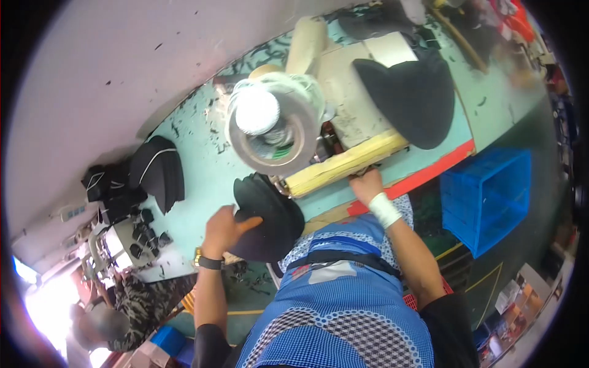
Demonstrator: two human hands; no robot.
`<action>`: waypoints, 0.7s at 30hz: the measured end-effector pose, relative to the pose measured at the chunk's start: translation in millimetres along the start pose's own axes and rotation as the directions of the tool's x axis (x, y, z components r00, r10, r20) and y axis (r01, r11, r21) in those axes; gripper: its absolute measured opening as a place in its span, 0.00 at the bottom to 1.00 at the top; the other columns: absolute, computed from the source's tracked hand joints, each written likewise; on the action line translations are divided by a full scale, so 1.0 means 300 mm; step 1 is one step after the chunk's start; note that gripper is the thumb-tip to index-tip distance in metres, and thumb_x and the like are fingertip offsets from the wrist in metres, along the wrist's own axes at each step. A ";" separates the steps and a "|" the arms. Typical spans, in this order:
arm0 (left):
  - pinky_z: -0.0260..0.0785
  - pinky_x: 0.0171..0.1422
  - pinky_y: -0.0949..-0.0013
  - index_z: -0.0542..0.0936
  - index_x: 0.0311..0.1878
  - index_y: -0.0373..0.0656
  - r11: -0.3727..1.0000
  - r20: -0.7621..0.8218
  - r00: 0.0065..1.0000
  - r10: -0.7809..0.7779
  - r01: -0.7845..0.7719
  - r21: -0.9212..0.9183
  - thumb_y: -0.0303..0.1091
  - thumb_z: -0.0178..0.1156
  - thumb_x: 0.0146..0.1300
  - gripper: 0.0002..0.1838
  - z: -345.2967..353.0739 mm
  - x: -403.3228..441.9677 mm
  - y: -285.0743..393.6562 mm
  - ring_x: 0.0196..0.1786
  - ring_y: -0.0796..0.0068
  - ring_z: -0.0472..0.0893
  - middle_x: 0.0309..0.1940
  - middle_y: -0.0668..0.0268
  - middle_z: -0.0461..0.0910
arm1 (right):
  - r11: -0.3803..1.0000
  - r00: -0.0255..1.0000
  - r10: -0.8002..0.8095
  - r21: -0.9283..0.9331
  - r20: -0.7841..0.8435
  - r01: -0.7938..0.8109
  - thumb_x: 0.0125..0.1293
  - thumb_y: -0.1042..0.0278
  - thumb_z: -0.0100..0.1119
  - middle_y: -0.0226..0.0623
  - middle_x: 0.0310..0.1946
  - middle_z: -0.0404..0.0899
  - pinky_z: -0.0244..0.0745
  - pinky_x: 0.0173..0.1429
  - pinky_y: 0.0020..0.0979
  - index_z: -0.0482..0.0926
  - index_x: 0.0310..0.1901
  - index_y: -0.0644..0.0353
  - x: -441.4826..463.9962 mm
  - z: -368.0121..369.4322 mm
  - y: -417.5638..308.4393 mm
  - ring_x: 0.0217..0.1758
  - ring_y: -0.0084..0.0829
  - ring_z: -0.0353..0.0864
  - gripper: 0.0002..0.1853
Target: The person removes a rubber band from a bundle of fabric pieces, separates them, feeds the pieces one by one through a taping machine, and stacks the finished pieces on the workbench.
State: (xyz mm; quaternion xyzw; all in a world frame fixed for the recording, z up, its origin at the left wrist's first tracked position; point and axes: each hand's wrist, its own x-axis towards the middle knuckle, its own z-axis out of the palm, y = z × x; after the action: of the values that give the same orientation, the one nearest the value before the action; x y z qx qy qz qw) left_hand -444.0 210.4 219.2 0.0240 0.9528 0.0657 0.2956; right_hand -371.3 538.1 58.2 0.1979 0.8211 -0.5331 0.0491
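My left hand (222, 234) is at the left edge of a stack of curved black pieces (267, 227) on the table's near side. Its thumb lies over the top piece, and the other fingers curl out of sight at the stack's edge. My right hand (368, 186), with a white band at the wrist, is closed just below a long yellow padded edge (343, 164). Its fingertips reach a small dark spot there, and what they hold is hidden. Beyond the yellow edge, a large black rounded panel (414, 98) lies over the beige machine bed (350, 92).
A grey round holder (276, 153) with a white thread cone (257, 110) rises beside the machine. More black pieces (158, 168) lie at the table's left. A blue crate (488, 199) stands to the right on the floor. Another person (132, 313) works at lower left.
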 end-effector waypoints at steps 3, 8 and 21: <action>0.73 0.49 0.61 0.81 0.50 0.35 0.995 0.112 0.994 0.016 -0.005 -0.095 0.52 0.70 0.55 0.29 0.036 -0.032 -0.007 0.43 0.48 0.82 0.41 0.49 0.84 | 0.948 0.974 0.125 0.268 0.187 -0.173 0.59 0.68 0.58 0.51 0.32 0.84 0.80 0.39 0.37 0.81 0.40 0.70 0.024 -0.040 0.062 0.34 0.44 0.85 0.13; 0.71 0.41 0.66 0.82 0.43 0.34 0.935 -0.008 0.991 0.136 -0.131 -0.330 0.37 0.66 0.60 0.15 -0.053 -0.042 0.019 0.33 0.57 0.81 0.34 0.49 0.83 | 0.510 0.609 0.397 0.386 0.687 -0.768 0.63 0.67 0.59 0.48 0.24 0.82 0.74 0.23 0.30 0.80 0.35 0.72 0.045 -0.088 0.107 0.20 0.33 0.81 0.12; 0.63 0.33 0.75 0.82 0.40 0.36 0.708 0.432 0.739 0.517 -0.086 -0.701 0.32 0.60 0.65 0.09 -0.133 0.084 0.268 0.27 0.82 0.69 0.24 0.65 0.77 | 0.881 0.960 0.085 0.430 0.265 -0.196 0.70 0.59 0.57 0.32 0.21 0.79 0.71 0.30 0.26 0.82 0.31 0.69 -0.065 -0.047 -0.509 0.24 0.17 0.74 0.19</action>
State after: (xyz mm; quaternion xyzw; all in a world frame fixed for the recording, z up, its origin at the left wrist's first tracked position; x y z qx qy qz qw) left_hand -486.8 287.7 248.8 0.1067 0.7071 0.4249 0.5551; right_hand -409.2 491.4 200.6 0.1978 0.6461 -0.7240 0.1389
